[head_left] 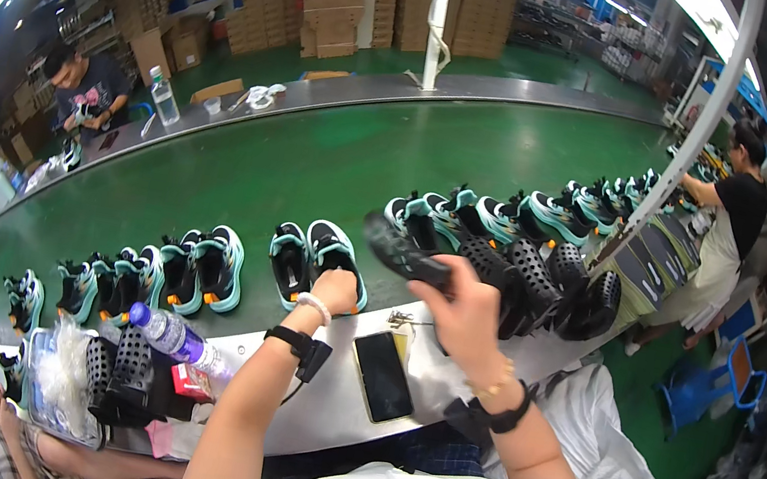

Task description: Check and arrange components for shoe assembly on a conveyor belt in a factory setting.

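Observation:
My left hand (335, 291) is closed at the opening of a black and mint-green sneaker (333, 241), its fingertips hidden inside the collar. The matching sneaker (286, 262) stands close on its left. In my right hand (464, 316) is a dark, shoe-shaped piece (402, 251), lifted above the bench edge; it is blurred, and looks like the perforated black shoe forms (531, 277) standing to its right. Between my forearms a phone (383, 376) lies on the white bench edge, with a small bunch of keys (400, 320) just beyond it.
Rows of similar sneakers (216, 267) line the green belt (314, 167) on both sides. At left are a purple-capped bottle (170, 334), more black forms (132, 375) and a plastic-filled bin (60, 383). White cloth (607, 450) hangs at right. Co-workers (740, 203) stand beyond a post (698, 120).

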A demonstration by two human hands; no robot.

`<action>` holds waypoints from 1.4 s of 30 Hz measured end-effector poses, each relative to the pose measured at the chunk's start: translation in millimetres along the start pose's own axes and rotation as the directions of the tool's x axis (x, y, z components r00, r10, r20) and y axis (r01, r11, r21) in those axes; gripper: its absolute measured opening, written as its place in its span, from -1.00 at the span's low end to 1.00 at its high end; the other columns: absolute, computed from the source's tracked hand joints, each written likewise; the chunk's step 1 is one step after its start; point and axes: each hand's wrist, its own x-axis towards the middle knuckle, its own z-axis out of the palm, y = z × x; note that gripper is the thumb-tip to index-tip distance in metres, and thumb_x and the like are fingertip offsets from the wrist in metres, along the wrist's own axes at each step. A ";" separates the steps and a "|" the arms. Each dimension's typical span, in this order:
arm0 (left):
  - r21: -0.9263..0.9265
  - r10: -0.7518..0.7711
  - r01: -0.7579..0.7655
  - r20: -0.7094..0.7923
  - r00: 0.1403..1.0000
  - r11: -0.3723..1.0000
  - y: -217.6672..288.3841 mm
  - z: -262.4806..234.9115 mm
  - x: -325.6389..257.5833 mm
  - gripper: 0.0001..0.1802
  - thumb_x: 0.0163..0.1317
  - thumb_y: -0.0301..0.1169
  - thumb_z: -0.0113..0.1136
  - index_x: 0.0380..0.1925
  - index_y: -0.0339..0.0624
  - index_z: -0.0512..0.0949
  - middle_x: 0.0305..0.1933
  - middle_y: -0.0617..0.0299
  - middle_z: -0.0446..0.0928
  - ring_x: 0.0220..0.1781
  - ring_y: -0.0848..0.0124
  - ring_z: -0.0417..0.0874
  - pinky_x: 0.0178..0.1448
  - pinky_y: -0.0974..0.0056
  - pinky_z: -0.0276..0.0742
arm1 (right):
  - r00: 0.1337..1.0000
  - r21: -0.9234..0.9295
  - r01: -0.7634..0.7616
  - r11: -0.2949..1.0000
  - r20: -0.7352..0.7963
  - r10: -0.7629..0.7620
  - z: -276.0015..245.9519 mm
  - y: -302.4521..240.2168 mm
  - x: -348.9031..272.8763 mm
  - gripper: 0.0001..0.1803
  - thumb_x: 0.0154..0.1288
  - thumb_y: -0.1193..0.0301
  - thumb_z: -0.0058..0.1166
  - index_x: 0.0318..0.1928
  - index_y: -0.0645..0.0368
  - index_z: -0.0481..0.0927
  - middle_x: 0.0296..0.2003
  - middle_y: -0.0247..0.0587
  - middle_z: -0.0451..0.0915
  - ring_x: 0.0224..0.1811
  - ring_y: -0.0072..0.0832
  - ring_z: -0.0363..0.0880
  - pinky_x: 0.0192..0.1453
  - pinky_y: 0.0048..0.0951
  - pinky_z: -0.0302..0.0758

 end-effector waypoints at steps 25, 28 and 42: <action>-0.082 -0.210 0.193 -0.388 0.898 0.978 -12.5 18.8 -81.8 -0.84 0.14 -0.32 0.18 -0.37 -0.11 0.67 -0.33 0.10 0.65 -0.12 0.24 0.64 0.41 0.04 0.14 | 0.888 -0.725 0.035 0.687 0.339 0.312 263.4 96.5 45.9 -0.88 0.15 0.42 0.15 -0.38 0.11 0.74 -0.31 -0.09 0.72 -0.22 -0.25 0.75 -0.16 -0.33 0.67; -0.165 -0.240 0.193 -0.355 0.903 0.967 -11.4 17.1 -83.1 -0.77 0.17 -0.28 0.19 -0.25 -0.12 0.66 -0.32 0.10 0.66 -0.16 0.22 0.66 0.41 0.02 0.14 | 0.877 -0.696 -0.051 0.716 0.312 0.366 278.6 111.3 52.1 -0.84 0.19 0.43 0.10 -0.32 0.13 0.74 -0.28 -0.07 0.72 -0.18 -0.23 0.74 -0.12 -0.31 0.67; -0.131 -0.223 0.183 -0.662 0.715 0.974 -34.0 -7.0 -49.1 -0.56 0.02 -0.58 0.17 -0.01 -0.17 0.56 0.14 0.02 0.43 0.28 0.12 0.38 0.36 0.02 0.20 | 0.953 0.218 0.040 0.975 0.285 -0.102 55.4 30.7 -8.9 -0.78 0.29 0.37 0.12 -0.10 0.18 0.64 -0.45 -0.09 0.66 -0.47 -0.27 0.65 -0.35 -0.34 0.53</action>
